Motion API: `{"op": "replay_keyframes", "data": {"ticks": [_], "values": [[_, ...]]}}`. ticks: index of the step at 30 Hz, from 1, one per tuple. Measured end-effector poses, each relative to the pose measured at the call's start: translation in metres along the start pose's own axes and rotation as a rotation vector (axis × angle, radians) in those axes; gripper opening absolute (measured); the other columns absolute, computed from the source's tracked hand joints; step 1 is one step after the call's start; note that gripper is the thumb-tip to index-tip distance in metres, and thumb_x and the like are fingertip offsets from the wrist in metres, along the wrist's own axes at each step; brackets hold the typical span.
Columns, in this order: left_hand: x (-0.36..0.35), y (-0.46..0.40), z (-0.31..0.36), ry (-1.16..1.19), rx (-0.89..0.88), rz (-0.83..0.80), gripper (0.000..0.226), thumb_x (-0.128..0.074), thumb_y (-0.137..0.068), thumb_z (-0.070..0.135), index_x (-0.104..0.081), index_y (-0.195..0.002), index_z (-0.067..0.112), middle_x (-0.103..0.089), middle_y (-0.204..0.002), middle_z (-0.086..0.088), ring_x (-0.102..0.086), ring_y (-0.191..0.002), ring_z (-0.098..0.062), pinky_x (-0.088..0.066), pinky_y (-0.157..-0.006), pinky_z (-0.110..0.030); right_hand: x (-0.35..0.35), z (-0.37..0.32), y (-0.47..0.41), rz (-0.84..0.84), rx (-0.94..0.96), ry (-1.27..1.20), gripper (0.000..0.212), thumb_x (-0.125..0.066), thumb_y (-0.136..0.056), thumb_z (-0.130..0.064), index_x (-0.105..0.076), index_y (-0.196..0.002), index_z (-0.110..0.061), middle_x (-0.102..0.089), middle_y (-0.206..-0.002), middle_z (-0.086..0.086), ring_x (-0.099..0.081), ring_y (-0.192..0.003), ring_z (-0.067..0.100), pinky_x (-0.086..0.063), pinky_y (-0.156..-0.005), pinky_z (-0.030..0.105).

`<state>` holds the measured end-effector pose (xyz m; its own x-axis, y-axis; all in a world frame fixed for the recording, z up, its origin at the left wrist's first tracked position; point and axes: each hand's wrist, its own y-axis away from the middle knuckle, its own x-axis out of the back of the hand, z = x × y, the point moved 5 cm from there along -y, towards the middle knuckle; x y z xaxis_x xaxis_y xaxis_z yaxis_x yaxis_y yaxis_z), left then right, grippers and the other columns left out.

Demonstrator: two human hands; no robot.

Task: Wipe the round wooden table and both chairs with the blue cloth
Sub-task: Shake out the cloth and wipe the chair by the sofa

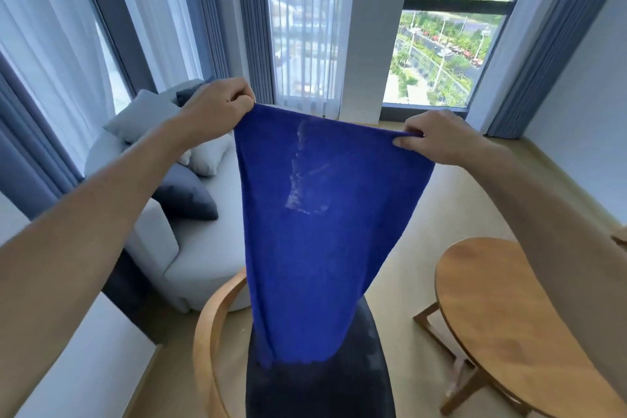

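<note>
Wooden table (515,309) right; grey sofa (190,248) left.

A pale wood floor (424,207) carries everything here. On it at the right stands the round wooden desk (509,309), its top bare and its slanted legs resting on the boards. Just beside it, at centre bottom, stands a chair (217,349) with a curved wooden arm and dark seat. Farther left sits a grey sofa (203,248) bearing white and dark cushions.

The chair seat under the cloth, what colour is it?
Dark navy, almost black, on the chair seat within a light wooden frame; the head view shows it.
</note>
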<state>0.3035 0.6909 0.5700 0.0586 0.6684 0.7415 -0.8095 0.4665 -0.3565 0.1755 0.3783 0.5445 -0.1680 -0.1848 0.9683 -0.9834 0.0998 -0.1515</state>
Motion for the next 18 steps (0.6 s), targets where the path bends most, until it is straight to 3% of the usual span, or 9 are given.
{"op": "replay_keyframes", "data": {"ticks": [2,5,10,12,15,18], "values": [[0.002,-0.001,-0.007,0.001,0.023,-0.029,0.018,-0.039,-0.087,0.018,-0.056,-0.083,0.015,-0.055,-0.070,0.003,-0.048,-0.062,-0.009,-0.040,-0.058,-0.028,0.009,-0.003,0.000,0.016,0.005,-0.050,0.026,-0.061,-0.091,-0.033,-0.057,-0.070,-0.019,-0.056,-0.070,-0.002,-0.050,-0.067,0.014,-0.038,-0.060,0.030],[0.002,-0.001,-0.018,0.030,0.061,-0.070,0.019,-0.037,-0.090,0.017,-0.055,-0.086,0.015,-0.057,-0.083,-0.004,-0.051,-0.074,-0.017,-0.048,-0.074,-0.040,0.011,-0.006,0.005,-0.083,0.015,-0.195,0.014,-0.063,-0.091,-0.019,-0.062,-0.076,-0.019,-0.060,-0.072,-0.004,-0.053,-0.067,0.010,-0.039,-0.061,0.026],[-0.002,0.000,-0.026,0.110,0.119,-0.155,0.019,-0.036,-0.090,0.016,-0.053,-0.084,0.021,-0.056,-0.084,0.000,-0.051,-0.080,-0.017,-0.049,-0.084,-0.044,0.016,-0.007,0.021,-0.186,0.011,-0.358,0.028,-0.058,-0.090,0.001,-0.065,-0.085,-0.027,-0.066,-0.082,-0.009,-0.061,-0.070,-0.004,-0.042,-0.064,0.015],[-0.005,0.000,-0.027,0.165,0.143,-0.189,0.019,-0.036,-0.091,0.013,-0.051,-0.083,0.020,-0.053,-0.083,0.000,-0.049,-0.078,-0.017,-0.047,-0.081,-0.042,0.018,-0.007,0.024,-0.192,0.007,-0.366,0.031,-0.057,-0.089,0.005,-0.065,-0.088,-0.025,-0.067,-0.084,-0.008,-0.063,-0.073,-0.001,-0.045,-0.067,0.017],[-0.008,-0.001,-0.027,0.228,0.171,-0.209,0.021,-0.036,-0.093,0.008,-0.050,-0.081,0.019,-0.050,-0.080,0.000,-0.046,-0.074,-0.015,-0.044,-0.077,-0.037,0.022,-0.002,0.028,-0.132,-0.006,-0.338,0.023,-0.059,-0.088,0.006,-0.069,-0.097,-0.012,-0.069,-0.088,0.001,-0.064,-0.082,0.015,-0.051,-0.076,0.031],[-0.009,-0.001,-0.024,0.271,0.190,-0.219,0.018,-0.039,-0.094,0.008,-0.049,-0.082,0.017,-0.050,-0.081,-0.001,-0.047,-0.074,-0.014,-0.044,-0.072,-0.031,0.026,0.005,0.030,-0.045,-0.029,-0.335,0.015,-0.062,-0.088,0.001,-0.069,-0.096,-0.009,-0.068,-0.084,0.003,-0.061,-0.077,0.019,-0.050,-0.071,0.032]]}}
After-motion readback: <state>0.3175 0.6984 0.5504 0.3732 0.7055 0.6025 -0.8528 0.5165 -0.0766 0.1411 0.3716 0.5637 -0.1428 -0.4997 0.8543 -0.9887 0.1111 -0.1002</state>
